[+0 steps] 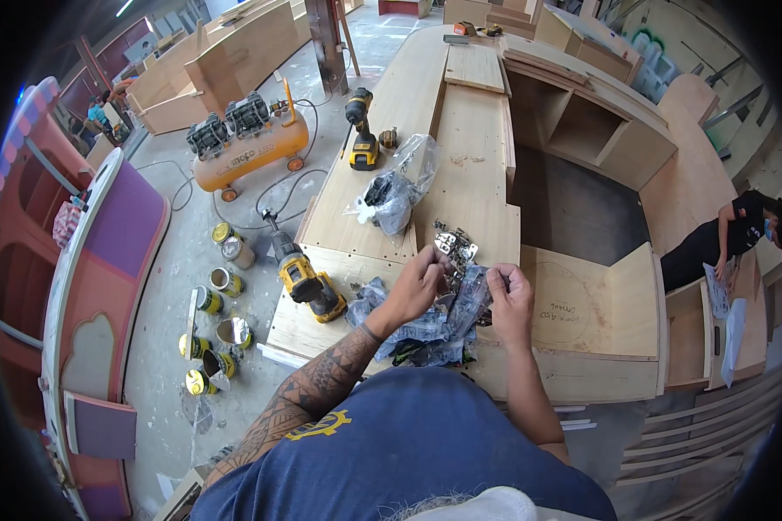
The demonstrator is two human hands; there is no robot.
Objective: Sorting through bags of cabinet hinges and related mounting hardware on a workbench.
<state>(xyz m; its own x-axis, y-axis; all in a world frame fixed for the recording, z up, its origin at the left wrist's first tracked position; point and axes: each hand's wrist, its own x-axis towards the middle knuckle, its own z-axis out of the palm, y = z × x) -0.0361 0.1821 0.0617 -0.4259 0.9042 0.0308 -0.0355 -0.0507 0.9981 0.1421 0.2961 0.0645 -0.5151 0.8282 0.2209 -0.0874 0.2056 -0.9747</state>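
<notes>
My left hand (415, 285) is closed in a pinch beside a small heap of shiny metal hardware (457, 247), which looks like cabinet hinges. What its fingertips hold is hidden. Opposite it, my right hand (512, 300) has its thumb and fingers pressed together at the edge of crumpled clear plastic bags (467, 306); anything in that pinch is too small to name. The bags lie between my wrists on the pale wooden panel (473, 130). Farther up rests another clear plastic bag (393, 193) with dark contents.
A yellow-and-black drill (308, 285) lies left of my left hand; a second cordless driver (362, 143) stands farther off. Paint cans (226, 280) and an orange air compressor (250, 152) occupy the floor at left. An open wooden cabinet (582, 200) and another person (730, 230) are at right.
</notes>
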